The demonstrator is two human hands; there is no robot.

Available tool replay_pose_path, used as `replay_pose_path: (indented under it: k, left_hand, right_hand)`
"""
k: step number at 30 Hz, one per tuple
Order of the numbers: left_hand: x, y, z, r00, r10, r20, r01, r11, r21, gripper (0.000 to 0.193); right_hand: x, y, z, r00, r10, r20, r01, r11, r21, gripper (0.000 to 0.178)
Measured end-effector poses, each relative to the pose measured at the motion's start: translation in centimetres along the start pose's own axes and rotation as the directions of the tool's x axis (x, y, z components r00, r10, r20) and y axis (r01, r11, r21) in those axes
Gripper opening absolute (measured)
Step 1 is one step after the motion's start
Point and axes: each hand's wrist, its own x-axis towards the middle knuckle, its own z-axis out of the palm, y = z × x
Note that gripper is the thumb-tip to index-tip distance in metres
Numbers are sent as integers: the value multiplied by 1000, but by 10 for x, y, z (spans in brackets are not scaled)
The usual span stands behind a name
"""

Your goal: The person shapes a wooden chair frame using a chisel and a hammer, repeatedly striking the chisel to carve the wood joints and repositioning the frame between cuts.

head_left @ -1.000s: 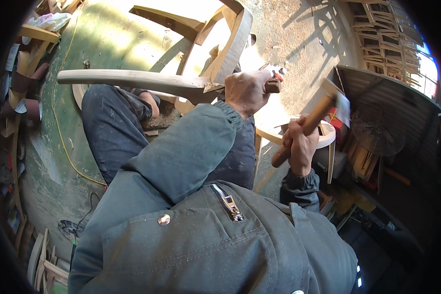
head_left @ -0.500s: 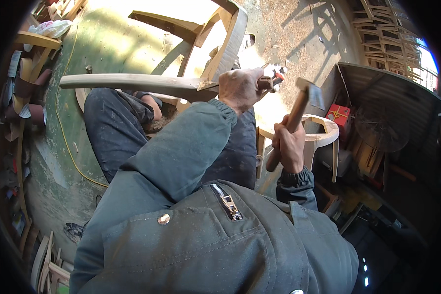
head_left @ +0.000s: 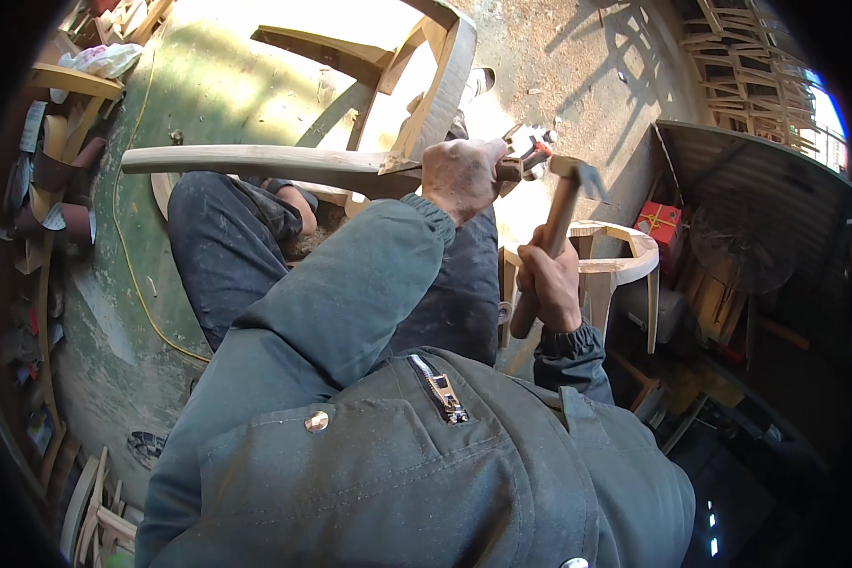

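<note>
My left hand [head_left: 459,177] is closed around a tool with a brown wooden handle [head_left: 509,169], whose butt sticks out to the right; its other end is hidden. That fist rests at the joint of a pale wooden chair frame [head_left: 443,87], where a long curved wooden leg [head_left: 265,159] runs off to the left above my knee. In my right hand [head_left: 551,282] is a hammer [head_left: 560,216], gripped by its wooden handle. The hammer's metal head is raised, just right of the handle butt and apart from it.
A red-handled tool [head_left: 541,150] lies beyond my left hand. Right of my right hand stands another curved wooden frame [head_left: 625,265], with a red box [head_left: 657,223] behind it. Sandpaper strips [head_left: 62,180] hang at the left, and a yellow cord [head_left: 123,241] crosses the floor.
The hammer has shifted left and slightly down, its head now closer to the handle butt. My left hand stays in place at the joint.
</note>
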Motion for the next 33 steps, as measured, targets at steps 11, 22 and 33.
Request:
replay_pose_path:
  k: [11, 22, 33]
  left_hand:
    - [-9, -14, -8, 971, 23, 238, -64, 984, 165, 12]
    - [-113, 62, -41, 970, -241, 44, 227, 818, -529, 37]
    - [-98, 164, -227, 864, 223, -452, -375, 884, -279, 62]
  right_hand:
    - [-4, 27, 5, 984, 56, 170, -28, 987, -161, 19]
    - [-41, 64, 55, 900, -345, 267, 231, 896, 380, 51]
    - [-28, 70, 108, 838, -348, 420, -3, 767, 642, 26]
